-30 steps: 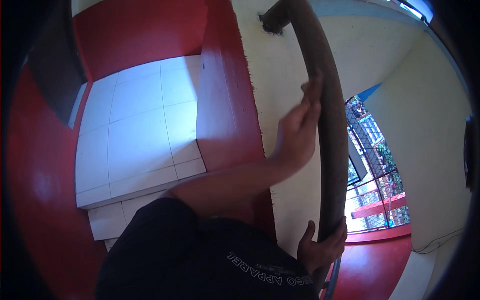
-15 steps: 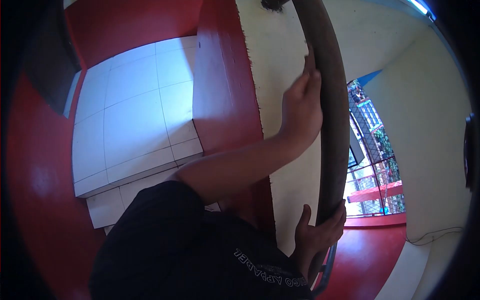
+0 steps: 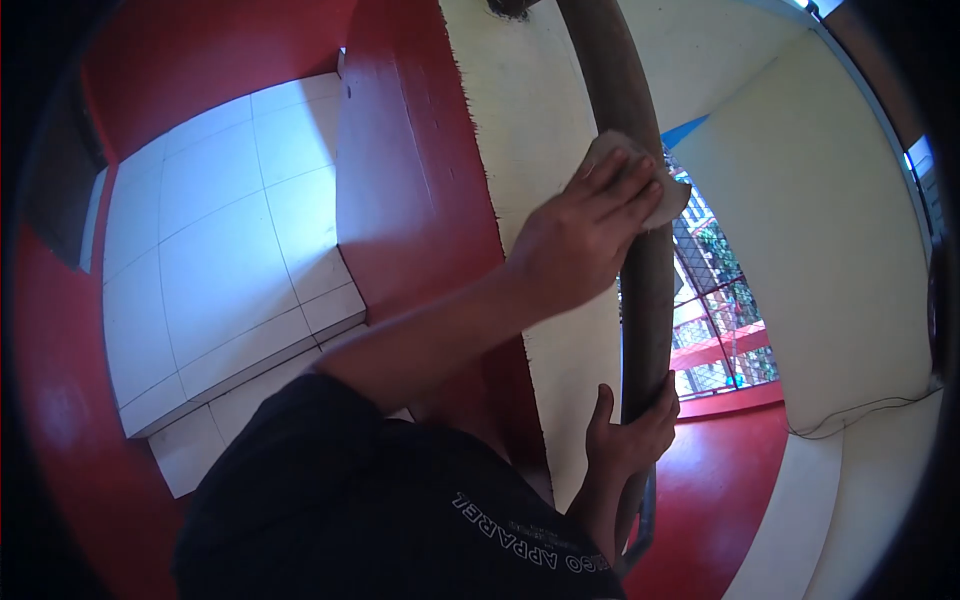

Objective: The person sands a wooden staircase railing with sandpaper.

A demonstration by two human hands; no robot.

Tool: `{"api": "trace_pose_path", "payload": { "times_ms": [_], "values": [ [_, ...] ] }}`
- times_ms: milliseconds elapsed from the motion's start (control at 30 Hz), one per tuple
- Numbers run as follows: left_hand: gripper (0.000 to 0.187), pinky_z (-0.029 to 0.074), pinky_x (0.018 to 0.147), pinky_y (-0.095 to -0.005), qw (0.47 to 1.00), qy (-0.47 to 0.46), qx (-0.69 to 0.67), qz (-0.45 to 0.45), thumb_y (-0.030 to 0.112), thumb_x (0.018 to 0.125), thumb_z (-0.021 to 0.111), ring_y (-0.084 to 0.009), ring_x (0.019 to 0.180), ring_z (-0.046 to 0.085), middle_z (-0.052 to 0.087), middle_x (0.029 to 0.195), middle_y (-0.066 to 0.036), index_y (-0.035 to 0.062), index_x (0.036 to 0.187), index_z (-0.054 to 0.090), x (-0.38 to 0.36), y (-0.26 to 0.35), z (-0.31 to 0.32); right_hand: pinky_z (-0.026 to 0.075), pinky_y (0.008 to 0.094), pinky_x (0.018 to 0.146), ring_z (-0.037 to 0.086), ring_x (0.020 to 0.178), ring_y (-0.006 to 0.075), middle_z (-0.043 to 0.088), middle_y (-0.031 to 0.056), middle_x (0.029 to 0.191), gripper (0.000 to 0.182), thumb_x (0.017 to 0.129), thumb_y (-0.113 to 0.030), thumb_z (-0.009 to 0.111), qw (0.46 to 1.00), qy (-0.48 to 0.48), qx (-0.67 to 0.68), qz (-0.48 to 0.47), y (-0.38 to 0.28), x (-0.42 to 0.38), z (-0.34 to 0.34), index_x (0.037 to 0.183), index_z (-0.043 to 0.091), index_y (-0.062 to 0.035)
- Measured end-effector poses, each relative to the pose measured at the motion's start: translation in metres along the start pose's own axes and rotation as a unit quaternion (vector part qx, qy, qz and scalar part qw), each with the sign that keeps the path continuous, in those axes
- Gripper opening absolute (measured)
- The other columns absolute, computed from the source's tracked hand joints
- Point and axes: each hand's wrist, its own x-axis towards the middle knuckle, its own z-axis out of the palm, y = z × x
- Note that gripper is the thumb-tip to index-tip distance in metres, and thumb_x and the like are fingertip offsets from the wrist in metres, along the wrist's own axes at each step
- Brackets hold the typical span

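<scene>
A thick brown handrail (image 3: pixel 648 300) runs from the top of the view down towards my body. My left hand (image 3: pixel 580 230) presses a stiff, pale tan piece of sandpaper (image 3: pixel 668 205) onto the rail's upper part. Its fingers lie together across the sheet, which curves over the rail and sticks out on the right. Lower down, my right hand (image 3: pixel 632 435) is closed around the same rail, thumb up on the left side and fingertips on the right. The sheet's underside is hidden.
Beside the rail stands a cream wall (image 3: pixel 520 150) with a rough edge against red paint (image 3: pixel 410 160). White tiled steps (image 3: pixel 220 240) lie on the left. A meshed window opening (image 3: pixel 715 300) is on the right, with a thin cable (image 3: pixel 860 408) along the far wall.
My left hand has moved down and turned so its back faces me, with the sandpaper now spread across the rail. My right hand keeps its hold. The view has shifted slightly.
</scene>
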Motion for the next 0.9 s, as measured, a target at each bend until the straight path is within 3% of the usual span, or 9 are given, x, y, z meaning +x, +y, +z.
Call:
{"api": "trace_pose_path", "payload": {
  "times_ms": [33, 267, 400, 500, 533, 600, 633, 733, 900],
  "values": [
    [0.053, 0.043, 0.114, -0.0459, 1.0, -0.008, 0.014, 0.013, 0.0, 0.084, 0.066, -0.0369, 0.139, 0.047, 0.055, 0.143, -0.018, 0.0028, 0.136, 0.059, 0.007, -0.01, -0.003, 0.044, 0.0553, 0.096, 0.058, 0.116, 0.0437, 0.057, 0.0233, 0.13, 0.089, 0.078, -0.054, 0.077, 1.0, 0.008, -0.004, 0.003, -0.001, 0.004, 0.001, 0.146, 0.045, -0.0071],
    [0.046, 0.04, 0.116, -0.0455, 0.987, -0.102, -0.06, 0.107, 0.003, 0.084, 0.067, -0.0327, 0.137, 0.051, 0.06, 0.14, -0.012, 0.0043, 0.13, 0.064, -0.004, -0.03, -0.02, 0.047, 0.0535, 0.092, 0.058, 0.114, 0.0452, 0.058, 0.0227, 0.128, 0.088, 0.077, -0.053, 0.077, 0.999, 0.019, 0.044, 0.007, 0.004, 0.0, 0.006, 0.143, 0.046, -0.0038],
    [0.039, 0.04, 0.116, -0.0446, 0.993, -0.072, -0.082, 0.051, 0.006, 0.086, 0.067, -0.0306, 0.133, 0.054, 0.064, 0.135, -0.013, 0.0029, 0.126, 0.067, 0.011, -0.048, -0.031, 0.047, 0.0527, 0.092, 0.059, 0.113, 0.0441, 0.058, 0.0227, 0.129, 0.089, 0.08, -0.059, 0.073, 0.997, 0.025, 0.065, 0.018, 0.003, 0.001, 0.006, 0.143, 0.046, -0.0017],
    [0.035, 0.043, 0.113, -0.0425, 0.972, -0.101, -0.203, 0.055, 0.004, 0.09, 0.066, -0.0309, 0.134, 0.054, 0.064, 0.134, -0.015, 0.0026, 0.125, 0.067, 0.002, -0.034, -0.032, 0.044, 0.0538, 0.098, 0.054, 0.121, 0.0428, 0.054, 0.0229, 0.136, 0.085, 0.087, -0.062, 0.066, 0.999, 0.031, 0.03, -0.003, 0.001, 0.004, -0.005, 0.142, 0.046, -0.0004],
    [0.034, 0.046, 0.111, -0.0419, 0.957, -0.108, -0.268, 0.019, 0.004, 0.09, 0.065, -0.0309, 0.132, 0.055, 0.064, 0.133, -0.016, 0.0024, 0.124, 0.067, -0.001, -0.031, -0.036, 0.043, 0.0542, 0.099, 0.053, 0.122, 0.0425, 0.053, 0.0229, 0.137, 0.083, 0.089, -0.061, 0.064, 0.999, 0.04, 0.008, -0.013, -0.005, 0.006, -0.007, 0.142, 0.046, -0.0003],
    [0.032, 0.05, 0.106, -0.0406, 0.912, -0.123, -0.387, -0.053, 0.002, 0.092, 0.065, -0.0308, 0.129, 0.058, 0.064, 0.132, -0.018, 0.002, 0.124, 0.067, -0.003, -0.029, -0.047, 0.043, 0.0529, 0.101, 0.051, 0.125, 0.0409, 0.051, 0.0238, 0.137, 0.078, 0.09, -0.054, 0.068, 0.994, 0.061, 0.074, -0.053, -0.02, 0.018, -0.017, 0.142, 0.047, -0.0001],
    [0.029, 0.056, 0.092, -0.0373, 0.896, -0.115, -0.418, -0.094, 0.0, 0.092, 0.065, -0.0296, 0.114, 0.066, 0.068, 0.12, -0.017, 0.0014, 0.121, 0.068, 0.0, -0.03, -0.053, 0.043, 0.0522, 0.101, 0.051, 0.124, 0.0406, 0.052, 0.0238, 0.136, 0.078, 0.089, -0.052, 0.069, 0.99, 0.059, 0.095, -0.083, -0.027, 0.026, -0.022, 0.142, 0.046, 0.0001],
    [0.025, 0.056, 0.081, -0.0347, 0.881, -0.124, -0.443, -0.115, 0.0, 0.092, 0.065, -0.0279, 0.097, 0.069, 0.068, 0.105, -0.014, 0.0012, 0.117, 0.07, 0.002, -0.036, -0.071, 0.045, 0.0488, 0.099, 0.052, 0.123, 0.0386, 0.052, 0.0228, 0.133, 0.079, 0.086, -0.044, 0.077, 0.972, 0.047, 0.134, -0.185, -0.064, 0.069, -0.041, 0.142, 0.045, 0.0],
    [0.019, 0.053, 0.079, -0.0353, 0.868, -0.147, -0.47, -0.062, 0.004, 0.093, 0.067, -0.0255, 0.093, 0.067, 0.067, 0.099, -0.011, 0.0038, 0.111, 0.071, 0.005, -0.063, -0.075, 0.045, 0.0471, 0.098, 0.057, 0.117, 0.036, 0.058, 0.0195, 0.126, 0.074, 0.08, -0.032, 0.084, 0.91, 0.014, 0.281, -0.305, -0.121, 0.13, -0.033, 0.137, 0.048, -0.0012]
  ]
}}
